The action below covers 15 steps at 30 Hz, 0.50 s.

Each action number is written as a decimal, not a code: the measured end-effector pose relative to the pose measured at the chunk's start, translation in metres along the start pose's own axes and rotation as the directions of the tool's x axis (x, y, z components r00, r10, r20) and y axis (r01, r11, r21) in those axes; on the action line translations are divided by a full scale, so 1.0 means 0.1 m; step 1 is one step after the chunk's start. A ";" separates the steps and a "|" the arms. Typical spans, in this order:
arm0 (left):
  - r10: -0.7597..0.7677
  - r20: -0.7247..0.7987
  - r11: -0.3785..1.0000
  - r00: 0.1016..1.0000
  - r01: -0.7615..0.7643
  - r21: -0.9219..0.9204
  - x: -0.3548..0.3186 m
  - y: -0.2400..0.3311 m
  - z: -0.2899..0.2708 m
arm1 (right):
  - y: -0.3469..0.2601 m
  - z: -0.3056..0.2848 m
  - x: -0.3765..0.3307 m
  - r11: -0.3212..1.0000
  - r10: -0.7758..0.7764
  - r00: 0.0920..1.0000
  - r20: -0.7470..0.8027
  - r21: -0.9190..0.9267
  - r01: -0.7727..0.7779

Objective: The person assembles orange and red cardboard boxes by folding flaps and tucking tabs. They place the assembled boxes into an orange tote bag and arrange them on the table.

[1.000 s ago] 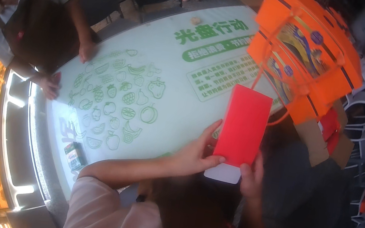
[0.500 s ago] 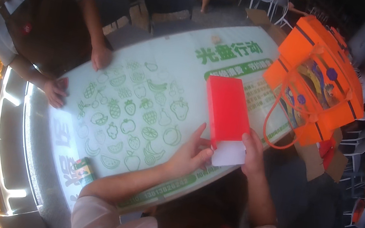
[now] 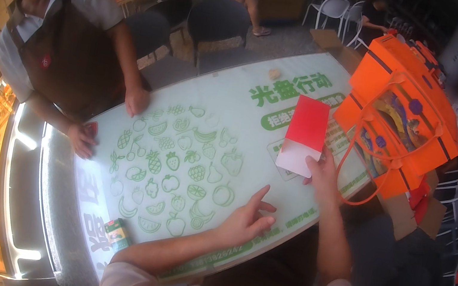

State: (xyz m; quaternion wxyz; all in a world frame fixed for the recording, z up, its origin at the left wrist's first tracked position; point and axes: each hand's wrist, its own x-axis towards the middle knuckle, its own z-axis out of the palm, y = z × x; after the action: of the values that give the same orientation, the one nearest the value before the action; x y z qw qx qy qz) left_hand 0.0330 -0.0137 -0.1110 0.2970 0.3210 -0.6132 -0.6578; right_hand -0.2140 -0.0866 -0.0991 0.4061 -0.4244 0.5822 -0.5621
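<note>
Because the right hand (image 3: 322,177) pinches only the lower white end of the flat red-and-white paper envelope (image 3: 305,134), the long red part stands free above the fingers, and it could flop over or slip out if that pinch eases. Its top edge is near the stack of bright orange cardboard gift boxes with cord handles (image 3: 400,105) just to the right, so a swing that way could knock against a handle loop. The left hand (image 3: 244,221) is open with fingers spread, resting on the white counter printed with green fruit outlines (image 3: 178,159), apart from the envelope and giving it no support.

That envelope is a thin rectangle, red over most of its length with a white band at the bottom, held tilted slightly above the counter's right side. It looks light and bendable, though I cannot tell if anything is inside. Across the counter another person (image 3: 63,48) leans on both hands, well apart from it.
</note>
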 end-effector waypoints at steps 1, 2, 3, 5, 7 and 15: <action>-0.004 0.013 1.000 1.000 0.004 0.002 0.00 0.01 0.01 | 0.06 0.00 -0.02 1.000 -0.006 1.000 -0.019 0.003 0.006; -0.008 0.026 1.000 1.000 0.008 0.004 0.00 0.02 0.01 | 0.10 -0.01 -0.02 1.000 -0.011 0.999 -0.039 0.007 0.011; -0.013 0.039 1.000 0.999 0.012 0.007 0.00 0.04 0.01 | 0.10 -0.03 -0.01 1.000 -0.016 0.999 -0.034 0.014 0.017; 0.016 0.002 0.999 1.000 -0.016 0.050 -0.01 0.05 0.04 | 0.12 -0.05 -0.05 1.000 -0.002 1.000 -0.023 0.026 0.002; 0.018 -0.016 0.996 1.000 -0.017 0.084 -0.02 0.06 0.06 | 0.13 -0.09 -0.01 0.999 -0.020 1.000 0.021 0.047 0.019; -0.025 -0.013 0.999 1.000 0.025 0.028 -0.01 0.05 0.05 | 0.08 -0.14 -0.02 0.993 0.000 0.999 0.044 0.115 -0.005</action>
State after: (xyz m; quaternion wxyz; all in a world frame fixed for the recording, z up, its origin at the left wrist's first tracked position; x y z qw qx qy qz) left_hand 0.0299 -0.0106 -0.1054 0.2881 0.3371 -0.6165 -0.6506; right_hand -0.2271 -0.0803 -0.1064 0.4434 -0.4118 0.5402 -0.5848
